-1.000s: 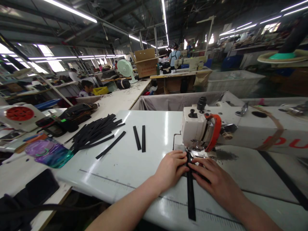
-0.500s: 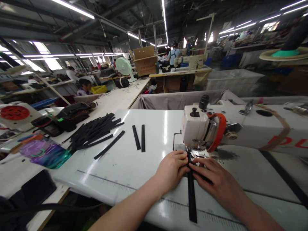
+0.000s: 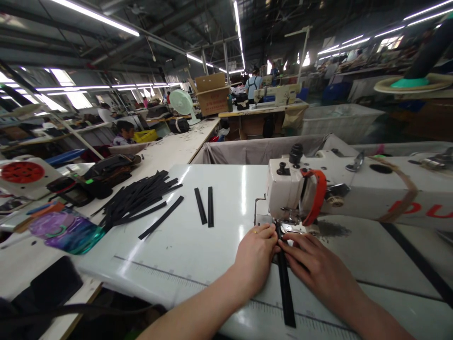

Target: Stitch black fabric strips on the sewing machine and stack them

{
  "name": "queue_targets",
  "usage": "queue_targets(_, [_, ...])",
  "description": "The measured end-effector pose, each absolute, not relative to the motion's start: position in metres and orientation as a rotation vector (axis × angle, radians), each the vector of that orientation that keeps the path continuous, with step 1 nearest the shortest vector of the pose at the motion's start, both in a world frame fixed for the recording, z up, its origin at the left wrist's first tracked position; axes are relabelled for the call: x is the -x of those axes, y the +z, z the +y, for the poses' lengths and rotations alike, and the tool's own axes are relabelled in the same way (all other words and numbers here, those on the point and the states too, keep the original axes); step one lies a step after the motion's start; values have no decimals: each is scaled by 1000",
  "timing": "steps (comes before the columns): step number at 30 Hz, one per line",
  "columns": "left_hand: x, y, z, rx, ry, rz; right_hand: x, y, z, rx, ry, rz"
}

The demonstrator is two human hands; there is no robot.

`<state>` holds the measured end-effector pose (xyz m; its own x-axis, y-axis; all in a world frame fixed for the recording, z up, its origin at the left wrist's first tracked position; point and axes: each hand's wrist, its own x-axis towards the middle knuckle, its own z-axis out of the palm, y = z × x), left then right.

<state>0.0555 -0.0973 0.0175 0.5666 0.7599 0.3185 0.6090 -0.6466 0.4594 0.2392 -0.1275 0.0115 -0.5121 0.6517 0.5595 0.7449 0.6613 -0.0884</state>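
A long black fabric strip [image 3: 287,297] runs from under the head of a white sewing machine [image 3: 283,189] toward me, its near end lying across the ruler marks. My left hand [image 3: 256,255] is closed at the strip's left edge, fingertips bunched close to the presser foot. From the other side, my right hand [image 3: 314,259] pinches the strip's right edge with bent fingers, just in front of the needle area. The fingertips of both hands nearly meet over the strip and partly hide it. The needle itself cannot be made out.
Two short black strips [image 3: 211,208] lie left of the machine. Farther left are a heap of black strips [image 3: 141,196] and a shiny purple-teal pouch [image 3: 65,229]. Beyond stand a green fan [image 3: 182,102], a cardboard box [image 3: 212,97] and a person in blue [image 3: 253,85].
The strip's near end has swung slightly to the right. Both hands stay at the presser foot, the left one turned a little. The view has shifted slightly.
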Motion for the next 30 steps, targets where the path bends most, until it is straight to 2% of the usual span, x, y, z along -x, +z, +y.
queue_targets(12, [-59,16,-87,-2421,796,1144,-242,9,-130,1123,-88,-2267])
queue_targets(21, [-58,14,-87,-2407,843,1138,-245,21,-139,923,234,-2285])
queue_targets(30, [-60,15,-88,-2409,807,1164,-246,16,-134,1003,124,-2281])
